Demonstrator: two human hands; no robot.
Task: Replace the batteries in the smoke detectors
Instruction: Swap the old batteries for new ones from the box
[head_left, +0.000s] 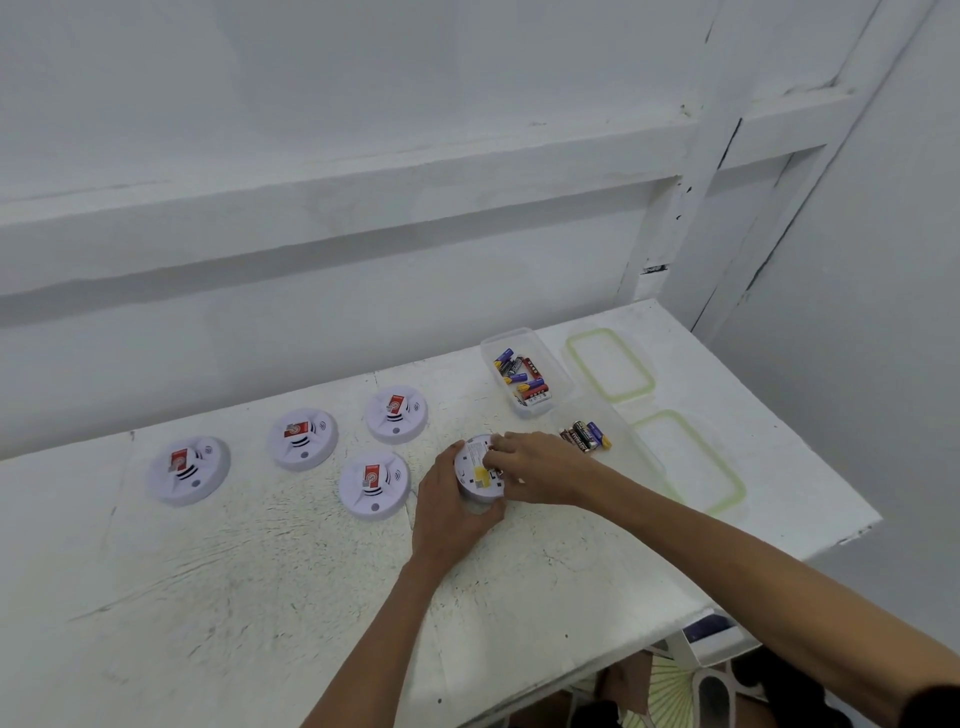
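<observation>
A white smoke detector (475, 478) lies back side up on the table, its label and battery bay facing me. My left hand (452, 512) grips its left and near edge. My right hand (540, 467) lies over its right side with the fingers curled down into the battery bay; what the fingertips hold is hidden. Several more detectors lie face up to the left, each with a red sticker: one (396, 414), one (374, 484), one (302, 439) and one (188, 470). Loose batteries (586, 435) lie just right of my right hand.
A clear plastic box (524, 375) with several batteries stands at the back right. A second clear box (641, 457) holds the loose batteries. Two green-rimmed lids (610, 371) (691, 462) lie further right. The white table (260, 571) ends at right near the wall.
</observation>
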